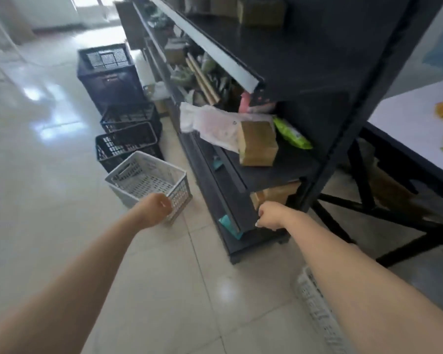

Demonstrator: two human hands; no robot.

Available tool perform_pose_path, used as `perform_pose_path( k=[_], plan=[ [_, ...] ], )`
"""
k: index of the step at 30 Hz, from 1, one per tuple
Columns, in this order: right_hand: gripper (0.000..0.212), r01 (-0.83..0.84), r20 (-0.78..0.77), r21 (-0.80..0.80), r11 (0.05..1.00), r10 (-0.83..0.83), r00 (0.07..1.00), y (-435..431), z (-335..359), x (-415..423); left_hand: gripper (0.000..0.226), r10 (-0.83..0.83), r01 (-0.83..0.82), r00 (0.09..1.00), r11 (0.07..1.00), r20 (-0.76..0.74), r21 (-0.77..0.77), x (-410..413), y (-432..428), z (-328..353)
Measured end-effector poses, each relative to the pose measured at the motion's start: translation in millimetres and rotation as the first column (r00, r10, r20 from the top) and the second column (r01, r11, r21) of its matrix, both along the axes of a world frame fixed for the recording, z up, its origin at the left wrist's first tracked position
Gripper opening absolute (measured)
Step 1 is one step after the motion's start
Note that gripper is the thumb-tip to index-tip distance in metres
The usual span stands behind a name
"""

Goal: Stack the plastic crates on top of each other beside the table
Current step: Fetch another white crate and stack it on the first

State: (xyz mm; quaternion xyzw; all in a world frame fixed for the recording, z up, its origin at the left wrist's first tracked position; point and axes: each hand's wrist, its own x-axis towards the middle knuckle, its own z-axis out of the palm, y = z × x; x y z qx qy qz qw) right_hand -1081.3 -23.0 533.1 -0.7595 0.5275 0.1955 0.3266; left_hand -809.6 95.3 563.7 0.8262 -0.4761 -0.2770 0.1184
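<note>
the left hand (155,209) gripped the near rim of the grey crate (149,178); black crates (128,144) stood beyond at 11 o'clock. the right hand (269,217), at 3 o'clock, was curled, its hold unclear.

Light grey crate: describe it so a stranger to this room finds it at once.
A tall dark shelving unit stands on the right, with crates lined along its foot. The light grey crate is the nearest of them, at the left hand. Every crate behind it is dark.
</note>
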Motion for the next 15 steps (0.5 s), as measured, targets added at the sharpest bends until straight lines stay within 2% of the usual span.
perform_pose_path(
  k=[2,5,8,12,15],
  plan=[
    [0.028,-0.069,-0.021,-0.018,0.997,0.069,0.997,11,2,65,0.017,0.097,-0.097,0.995,0.995,0.006,0.001,71,30,-3],
    [0.019,-0.148,-0.050,-0.003,0.989,0.148,0.988,27,2,158,0.021,0.177,-0.177,0.984,0.984,0.022,0.014,172,74,-7],
    [0.019,-0.153,-0.039,0.003,0.988,0.153,0.987,41,3,242,0.021,0.250,-0.251,0.968,0.967,0.031,0.035,262,109,-8],
    [0.020,-0.195,-0.040,0.019,0.981,0.196,0.980,52,12,326,0.023,0.321,-0.322,0.947,0.946,0.033,0.041,347,130,-2],
    [0.010,-0.228,-0.027,0.048,0.972,0.230,0.973,43,13,375,0.027,0.325,-0.328,0.944,0.943,0.051,0.062,393,126,-4]
  ],
)
